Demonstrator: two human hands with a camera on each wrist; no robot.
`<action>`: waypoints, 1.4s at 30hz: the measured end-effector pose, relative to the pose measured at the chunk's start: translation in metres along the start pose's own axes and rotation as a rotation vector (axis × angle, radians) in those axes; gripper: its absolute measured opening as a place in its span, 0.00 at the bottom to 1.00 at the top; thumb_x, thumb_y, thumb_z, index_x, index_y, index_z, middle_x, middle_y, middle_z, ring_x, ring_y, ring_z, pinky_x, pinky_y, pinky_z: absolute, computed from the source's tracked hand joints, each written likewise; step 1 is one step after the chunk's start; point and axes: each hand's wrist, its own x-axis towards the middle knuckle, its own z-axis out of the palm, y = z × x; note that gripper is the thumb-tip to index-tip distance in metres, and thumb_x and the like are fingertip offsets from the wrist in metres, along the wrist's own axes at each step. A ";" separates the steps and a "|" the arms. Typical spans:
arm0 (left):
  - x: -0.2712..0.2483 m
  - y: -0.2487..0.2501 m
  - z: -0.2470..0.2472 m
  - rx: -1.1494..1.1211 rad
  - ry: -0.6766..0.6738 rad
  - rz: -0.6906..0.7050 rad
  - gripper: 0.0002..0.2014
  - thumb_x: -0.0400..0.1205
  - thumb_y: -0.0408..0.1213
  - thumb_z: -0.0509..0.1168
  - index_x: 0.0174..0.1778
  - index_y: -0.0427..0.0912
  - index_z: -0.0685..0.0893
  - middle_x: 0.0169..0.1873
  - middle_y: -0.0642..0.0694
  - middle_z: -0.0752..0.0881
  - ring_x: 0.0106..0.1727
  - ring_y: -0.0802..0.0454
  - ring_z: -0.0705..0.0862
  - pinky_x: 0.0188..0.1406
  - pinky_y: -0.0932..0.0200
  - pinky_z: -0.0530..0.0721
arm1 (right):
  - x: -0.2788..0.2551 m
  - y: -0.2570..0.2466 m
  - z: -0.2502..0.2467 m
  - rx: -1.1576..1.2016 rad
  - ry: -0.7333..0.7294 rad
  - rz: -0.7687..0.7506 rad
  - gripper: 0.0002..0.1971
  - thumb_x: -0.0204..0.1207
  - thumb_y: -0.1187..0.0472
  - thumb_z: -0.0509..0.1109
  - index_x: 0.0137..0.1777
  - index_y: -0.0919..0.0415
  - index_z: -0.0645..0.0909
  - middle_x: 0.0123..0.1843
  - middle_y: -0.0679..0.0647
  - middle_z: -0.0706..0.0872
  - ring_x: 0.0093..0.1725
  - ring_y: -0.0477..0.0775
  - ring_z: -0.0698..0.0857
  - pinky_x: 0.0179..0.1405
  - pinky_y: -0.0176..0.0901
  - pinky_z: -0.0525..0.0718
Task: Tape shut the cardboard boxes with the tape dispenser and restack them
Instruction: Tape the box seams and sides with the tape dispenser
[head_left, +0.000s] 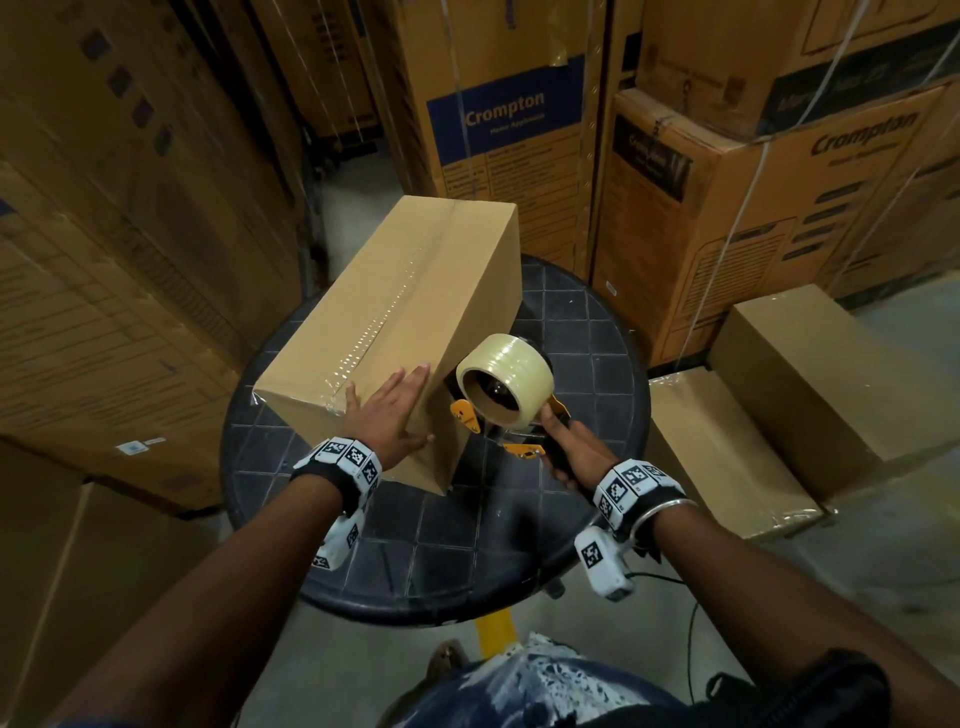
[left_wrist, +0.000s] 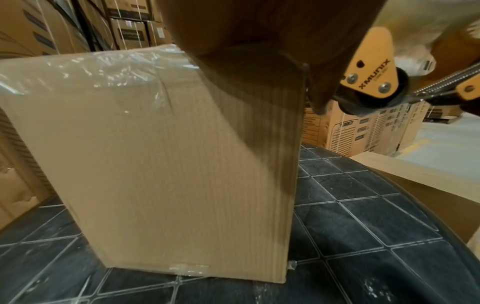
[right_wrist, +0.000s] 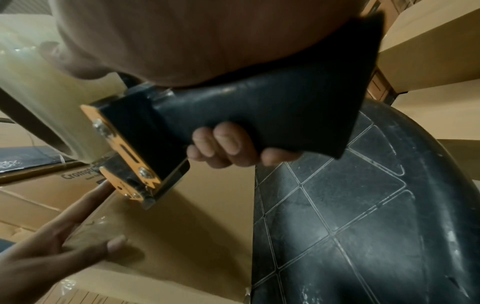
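Note:
A long plain cardboard box (head_left: 395, 317) lies on a round black table (head_left: 587, 364), with clear tape along its top seam and over its near end (left_wrist: 109, 67). My left hand (head_left: 389, 410) rests flat on the box's near top corner, fingers straight and thumb on the end face. My right hand (head_left: 563, 452) grips the black handle (right_wrist: 272, 115) of an orange tape dispenser (head_left: 506, 395) carrying a clear tape roll (head_left: 511, 371), held just right of the box's near end. In the right wrist view my left hand (right_wrist: 64, 236) lies on the box below the dispenser's blade end (right_wrist: 130, 185).
Two plain boxes (head_left: 831, 379) sit stacked on the floor right of the table. Tall strapped printed cartons (head_left: 509, 119) wall in the back, with more cartons (head_left: 104, 260) on the left. A cable (head_left: 691, 623) trails on the floor near my right arm.

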 end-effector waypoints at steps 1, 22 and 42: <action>0.000 0.001 0.000 0.009 -0.008 -0.002 0.53 0.78 0.56 0.70 0.84 0.60 0.34 0.86 0.57 0.48 0.86 0.57 0.44 0.77 0.25 0.36 | 0.001 0.001 -0.001 0.000 0.002 0.001 0.48 0.54 0.07 0.58 0.35 0.59 0.77 0.24 0.52 0.75 0.22 0.50 0.71 0.23 0.42 0.68; -0.004 0.008 0.001 0.003 0.048 -0.012 0.35 0.88 0.54 0.53 0.86 0.62 0.39 0.85 0.64 0.41 0.87 0.57 0.46 0.82 0.33 0.51 | -0.009 0.000 -0.001 0.035 0.019 -0.015 0.49 0.53 0.05 0.57 0.33 0.58 0.80 0.25 0.55 0.75 0.23 0.53 0.71 0.26 0.44 0.69; -0.018 -0.027 0.007 -0.241 0.169 0.131 0.39 0.79 0.46 0.71 0.84 0.50 0.60 0.84 0.53 0.58 0.85 0.54 0.56 0.83 0.53 0.51 | -0.007 -0.041 0.052 0.143 0.098 -0.037 0.53 0.50 0.04 0.53 0.33 0.60 0.79 0.25 0.56 0.73 0.21 0.52 0.70 0.22 0.39 0.69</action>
